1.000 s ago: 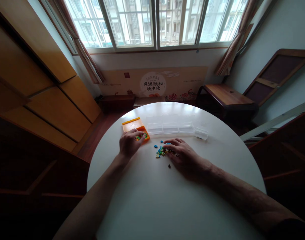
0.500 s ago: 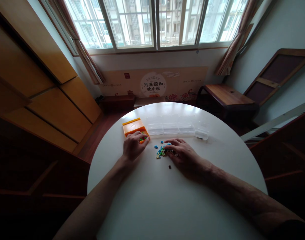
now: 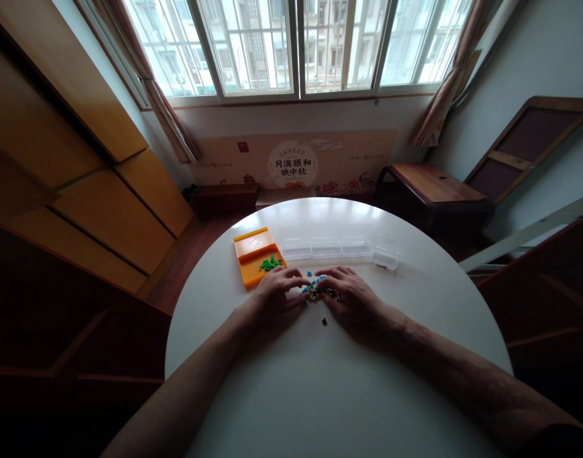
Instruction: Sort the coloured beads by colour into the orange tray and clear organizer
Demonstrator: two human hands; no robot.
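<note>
White and round, the bench [image 3: 320, 394] holds a small pile of tiny bricks [image 3: 313, 287] in blue, yellow and green. The pile lies right between the two hands, just past the fingertips. Left hand [image 3: 278, 294] rests flat on the bench with its fingers curled at the left edge of the pile. Right hand [image 3: 349, 298] does the same on the right edge, and its fingers cover some bricks. Both hands are about equally near. I cannot tell if either hand pinches a brick (they are too tiny to see). One dark brick [image 3: 324, 322] lies alone, nearer the person. An orange tray [image 3: 250, 251] with green bricks [image 3: 270, 263] sits to the left, beyond the left hand. Clear boxes [image 3: 326, 248] stand in a row behind the pile.
</note>
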